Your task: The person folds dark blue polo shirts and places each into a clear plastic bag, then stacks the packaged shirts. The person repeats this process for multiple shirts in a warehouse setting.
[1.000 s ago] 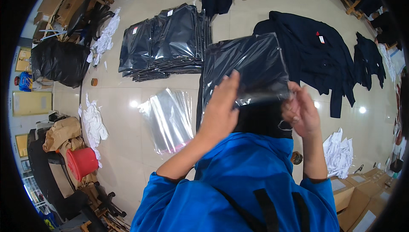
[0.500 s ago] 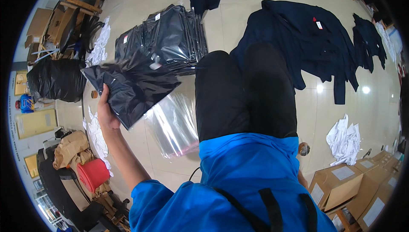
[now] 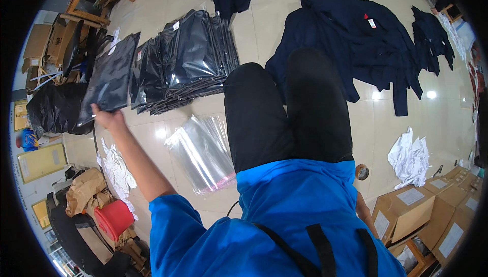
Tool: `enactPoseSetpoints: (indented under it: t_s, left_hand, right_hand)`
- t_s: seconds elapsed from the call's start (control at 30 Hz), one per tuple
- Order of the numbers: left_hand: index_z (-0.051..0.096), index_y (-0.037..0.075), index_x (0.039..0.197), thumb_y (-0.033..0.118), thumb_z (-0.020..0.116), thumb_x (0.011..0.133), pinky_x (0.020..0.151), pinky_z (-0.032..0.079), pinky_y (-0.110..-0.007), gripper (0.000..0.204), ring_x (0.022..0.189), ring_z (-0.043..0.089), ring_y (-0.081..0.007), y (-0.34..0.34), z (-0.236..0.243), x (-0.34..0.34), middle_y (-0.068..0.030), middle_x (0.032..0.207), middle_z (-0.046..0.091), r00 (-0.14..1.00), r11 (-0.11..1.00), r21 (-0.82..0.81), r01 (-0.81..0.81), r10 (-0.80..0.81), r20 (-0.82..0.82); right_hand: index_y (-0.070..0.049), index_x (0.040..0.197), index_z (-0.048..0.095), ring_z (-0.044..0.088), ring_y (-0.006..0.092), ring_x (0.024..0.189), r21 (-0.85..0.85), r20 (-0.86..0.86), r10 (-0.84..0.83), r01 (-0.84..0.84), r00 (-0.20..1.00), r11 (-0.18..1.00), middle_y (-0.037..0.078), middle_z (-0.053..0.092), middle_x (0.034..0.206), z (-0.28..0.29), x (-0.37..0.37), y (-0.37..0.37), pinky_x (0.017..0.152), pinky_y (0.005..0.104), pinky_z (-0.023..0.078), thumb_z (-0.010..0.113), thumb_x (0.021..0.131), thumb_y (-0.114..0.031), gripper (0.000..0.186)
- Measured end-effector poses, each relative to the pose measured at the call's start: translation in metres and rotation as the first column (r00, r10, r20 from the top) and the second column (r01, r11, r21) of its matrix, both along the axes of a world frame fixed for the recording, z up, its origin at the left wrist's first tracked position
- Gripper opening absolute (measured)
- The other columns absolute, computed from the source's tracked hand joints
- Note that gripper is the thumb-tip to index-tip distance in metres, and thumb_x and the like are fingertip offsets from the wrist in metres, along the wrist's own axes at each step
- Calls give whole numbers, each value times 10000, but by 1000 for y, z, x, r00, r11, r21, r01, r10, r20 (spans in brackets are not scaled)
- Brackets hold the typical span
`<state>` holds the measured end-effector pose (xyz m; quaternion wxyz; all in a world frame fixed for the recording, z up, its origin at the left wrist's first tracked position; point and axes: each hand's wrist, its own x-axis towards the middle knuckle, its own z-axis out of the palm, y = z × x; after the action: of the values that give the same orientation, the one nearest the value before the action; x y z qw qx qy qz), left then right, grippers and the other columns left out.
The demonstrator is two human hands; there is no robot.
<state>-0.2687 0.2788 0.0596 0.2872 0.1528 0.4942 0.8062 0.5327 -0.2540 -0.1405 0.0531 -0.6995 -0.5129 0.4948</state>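
Observation:
On the left, my left hand [image 3: 109, 118] grips the near edge of a dark garment in a clear plastic bag [image 3: 109, 76], stretched out flat just left of a stack. That stack of bagged dark garments [image 3: 190, 56] lies on the floor, several packs overlapping. Closer to me is a pile of clear plastic bags [image 3: 201, 152], beside my left thigh. A dark navy garment [image 3: 335, 38] with a white tag is spread beyond my knees to the right. Only a strip of skin of my right arm shows beside my blue shirt; the hand itself is hidden.
White cloths [image 3: 409, 157] lie on the tiled floor at right, above cardboard boxes [image 3: 406, 211]. At left are a black plastic sack [image 3: 58, 106], a red bucket [image 3: 114, 220] and a dark chair. Another dark garment [image 3: 432, 38] rests far right; wooden frames stand at the back left.
My left hand has carried the bagged garment leftward, from in front of the stack to beside it. The pack, tilted and bunched before, is now flatter and upright in view.

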Motion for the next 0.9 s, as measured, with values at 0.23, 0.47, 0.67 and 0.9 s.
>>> enactPoseSetpoints:
  t_s: [0.23,0.47,0.67,0.9]
  left_hand:
    - [558,59,1326,513,867,879,723,557,-376,708,841,647,-222,26,-237,-91,-118,1121,618,998,720,-694,-4,42,38]
    - [387,-174,1451,612,951,716,976,597,-426,1215,1176,694,-378,13,-247,-57,-248,1328,661,963,498,-849,-176,-94,-254]
    - [655,8,1209,418,699,1046,680,550,-356,444,787,681,-265,47,-235,-161,-103,910,701,999,802,-596,-29,34,-3]
    - [603,146,915,368,786,990,460,351,-287,298,537,475,-113,-13,-219,-99,30,672,507,965,714,-695,84,-232,-122]
  right_hand:
    - [70,1227,715,670,440,1211,1,125,101,-102,987,995,281,707,1289,5,13,32,1053,485,526,693,962,-171,359]
    - [26,1256,732,679,430,1213,-135,207,-116,146,971,980,284,714,1278,35,15,41,1065,470,528,627,1005,-146,322]
    - [-59,1107,811,700,428,1161,-438,341,467,-302,816,847,226,758,1203,-13,-4,32,1002,481,562,675,968,-215,249]
    - [-63,857,814,750,425,894,-167,559,199,-127,805,978,199,775,884,40,6,199,833,487,608,803,866,-421,358]
